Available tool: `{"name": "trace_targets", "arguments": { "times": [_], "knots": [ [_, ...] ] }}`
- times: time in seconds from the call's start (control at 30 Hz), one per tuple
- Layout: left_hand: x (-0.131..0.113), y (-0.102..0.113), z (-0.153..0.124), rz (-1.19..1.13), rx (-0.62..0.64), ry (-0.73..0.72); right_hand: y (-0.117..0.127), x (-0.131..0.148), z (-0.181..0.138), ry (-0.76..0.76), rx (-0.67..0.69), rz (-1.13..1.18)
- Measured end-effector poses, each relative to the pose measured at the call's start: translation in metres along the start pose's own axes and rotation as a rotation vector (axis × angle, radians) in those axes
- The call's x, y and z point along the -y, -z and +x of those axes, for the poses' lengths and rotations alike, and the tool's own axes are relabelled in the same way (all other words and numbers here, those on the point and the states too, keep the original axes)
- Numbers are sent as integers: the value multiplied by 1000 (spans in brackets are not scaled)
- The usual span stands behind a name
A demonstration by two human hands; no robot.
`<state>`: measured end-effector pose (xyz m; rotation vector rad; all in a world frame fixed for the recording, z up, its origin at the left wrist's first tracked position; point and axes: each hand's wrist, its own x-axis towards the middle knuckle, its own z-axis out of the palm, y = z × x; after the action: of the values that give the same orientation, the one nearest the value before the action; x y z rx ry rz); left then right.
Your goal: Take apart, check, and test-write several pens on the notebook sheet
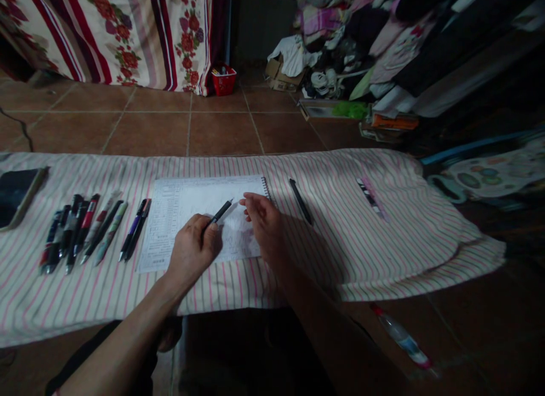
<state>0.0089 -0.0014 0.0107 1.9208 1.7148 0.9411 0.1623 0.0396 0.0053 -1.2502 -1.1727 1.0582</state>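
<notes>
My left hand [195, 242] is closed around a dark pen [221, 211], whose tip points up and to the right. Just right of that tip is my right hand [264, 220], its fingers curled in and the fingertips drawn close together; whatever may be between them is too small to make out. Both hands are over a spiral notebook [200, 194] with a printed sheet [159, 237] at its left side. A black pen-like piece [301, 201] lies on the striped cloth, right of the notebook.
Several pens [80, 231] lie in a group at the left, with two more pens [135, 230] beside the notebook. A dark tablet-like object [19, 197] is at the far left. A pink-and-black packet [372, 198] lies right; a plastic bottle [402, 336] is on the floor.
</notes>
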Motion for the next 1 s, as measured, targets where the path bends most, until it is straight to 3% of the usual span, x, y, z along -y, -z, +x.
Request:
{"name": "trace_targets", "arguments": {
  "times": [0.2, 0.37, 0.7, 1.0],
  "knots": [
    [2, -1, 0, 10, 19, 41, 24, -11, 20, 175, -47, -430],
    [3, -1, 1, 11, 22, 55, 27, -6, 18, 219, 17, -674],
    [4, -2, 0, -17, 35, 60, 26, -14, 16, 297, 108, -929],
    [3, -2, 0, 4, 55, 45, 26, -14, 17, 328, 128, -989]
  ]
}}
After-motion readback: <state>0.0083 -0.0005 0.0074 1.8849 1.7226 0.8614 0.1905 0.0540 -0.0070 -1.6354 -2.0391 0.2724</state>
